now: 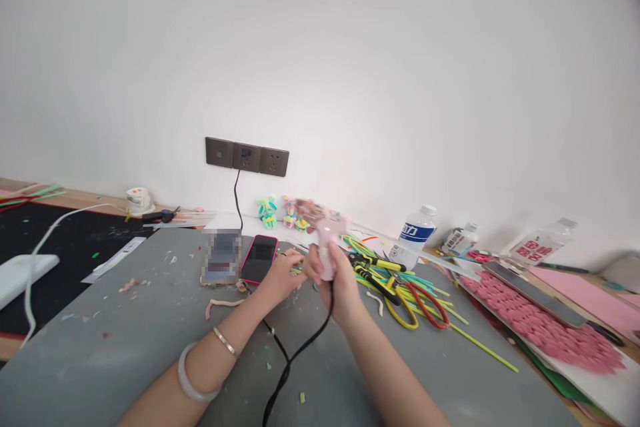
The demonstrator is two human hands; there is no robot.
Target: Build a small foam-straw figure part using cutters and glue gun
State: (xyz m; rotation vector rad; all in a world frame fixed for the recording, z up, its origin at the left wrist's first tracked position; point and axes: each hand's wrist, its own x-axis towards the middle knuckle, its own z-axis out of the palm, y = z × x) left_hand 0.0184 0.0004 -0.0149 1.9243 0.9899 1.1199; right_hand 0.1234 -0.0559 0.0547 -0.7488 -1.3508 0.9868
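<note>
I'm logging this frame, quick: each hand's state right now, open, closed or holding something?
Left hand: partly curled; whether it holds anything cannot be told.
Right hand: closed, holding a pink corded tool.

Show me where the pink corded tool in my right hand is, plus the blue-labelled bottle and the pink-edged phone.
Pink corded tool (329, 231), head view: upper part of its body.
Blue-labelled bottle (416, 233), head view: its label.
Pink-edged phone (261, 257), head view: its dark screen.
</note>
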